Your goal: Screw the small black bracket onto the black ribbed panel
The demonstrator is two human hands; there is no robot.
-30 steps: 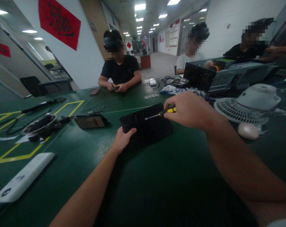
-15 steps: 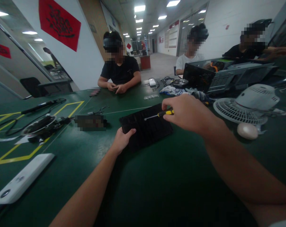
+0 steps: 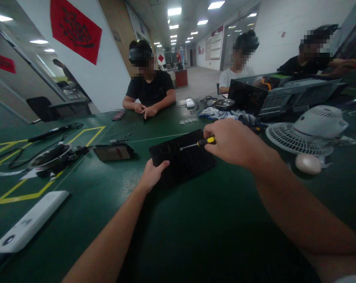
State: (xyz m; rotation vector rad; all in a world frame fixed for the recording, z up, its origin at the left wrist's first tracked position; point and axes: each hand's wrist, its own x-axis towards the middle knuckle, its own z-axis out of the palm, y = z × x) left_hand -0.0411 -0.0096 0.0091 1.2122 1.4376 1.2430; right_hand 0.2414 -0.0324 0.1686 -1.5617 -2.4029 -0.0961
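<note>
My left hand (image 3: 153, 173) grips the left edge of a flat black rectangular panel (image 3: 186, 163), its thumb lying on top and the other fingers hidden beneath. The panel is too dark to tell its exact kind; faint ridges show on its surface. In my right hand (image 3: 232, 141) is a screwdriver (image 3: 203, 142) with a yellow and black handle, pinched between thumb and fingers. Its metal shaft points left over the panel, and a small pale bit shows at the tip. Whether the tip touches the panel I cannot tell.
Left of the panel a phone-like device (image 3: 114, 152) leans on its stand. A white elongated device (image 3: 30, 222) lies at the near left. To the right are a white fan (image 3: 307, 127) and a pale rounded object (image 3: 308, 163). Across the green table sits a person (image 3: 150, 88); two others work at the right.
My hands, the panel and the screwdriver stay almost in place, with only a slight shift of view. The person opposite has moved their hands a little.
</note>
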